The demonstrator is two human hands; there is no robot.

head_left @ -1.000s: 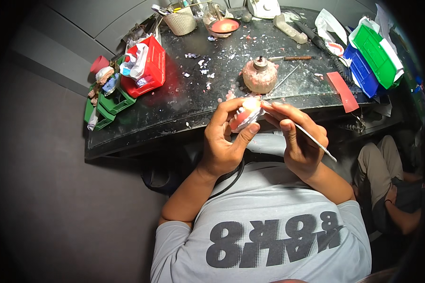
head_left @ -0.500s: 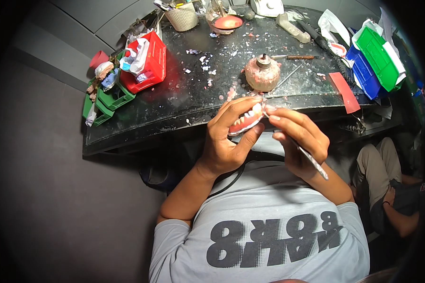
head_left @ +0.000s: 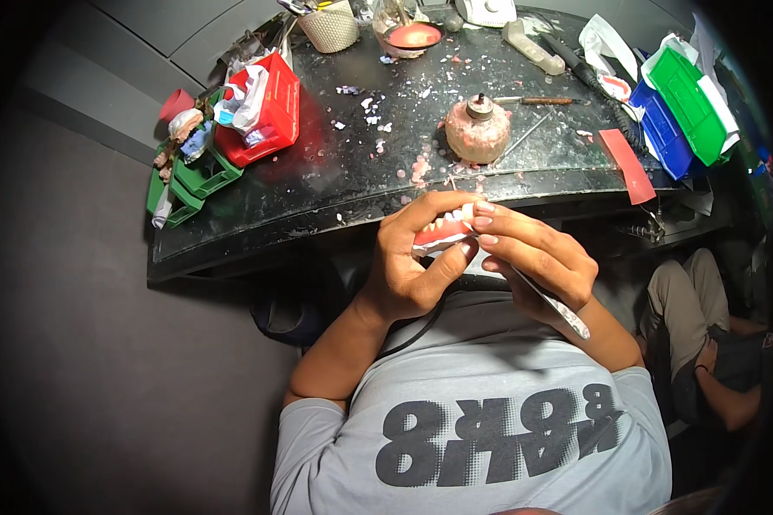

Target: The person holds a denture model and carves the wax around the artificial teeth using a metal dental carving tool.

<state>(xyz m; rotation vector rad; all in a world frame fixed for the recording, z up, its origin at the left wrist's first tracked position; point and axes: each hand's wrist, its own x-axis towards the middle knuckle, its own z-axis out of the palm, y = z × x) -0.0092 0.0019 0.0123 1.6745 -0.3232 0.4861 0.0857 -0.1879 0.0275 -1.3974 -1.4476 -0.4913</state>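
Note:
My left hand (head_left: 412, 257) is wrapped round a pink wax denture model (head_left: 438, 232) with white teeth and a white base, held just in front of the bench's front edge. My right hand (head_left: 541, 266) grips a slim metal wax tool (head_left: 561, 309), its handle angled down to the lower right, with its fingertips at the model's right end. The tool's tip is mostly hidden among my fingers. Beyond my hands on the dark bench (head_left: 335, 206) stand a wax-crusted burner (head_left: 477, 137), a wooden-handled tool (head_left: 547, 101) and a thin metal rod (head_left: 524, 137).
Red (head_left: 277, 120) and green (head_left: 210, 172) bins hold papers and lumps at left. Blue (head_left: 664, 142) and green (head_left: 687, 112) trays and a pink wax sheet (head_left: 627, 167) lie right. A cup (head_left: 331, 30) and bowl (head_left: 412, 39) stand behind. Another person (head_left: 696, 326) sits at lower right.
Both hands have come slightly lower and turned, so the model's teeth now face upward. The right fingers have closed in over the model's right end, and the tool's handle end has swung down and left.

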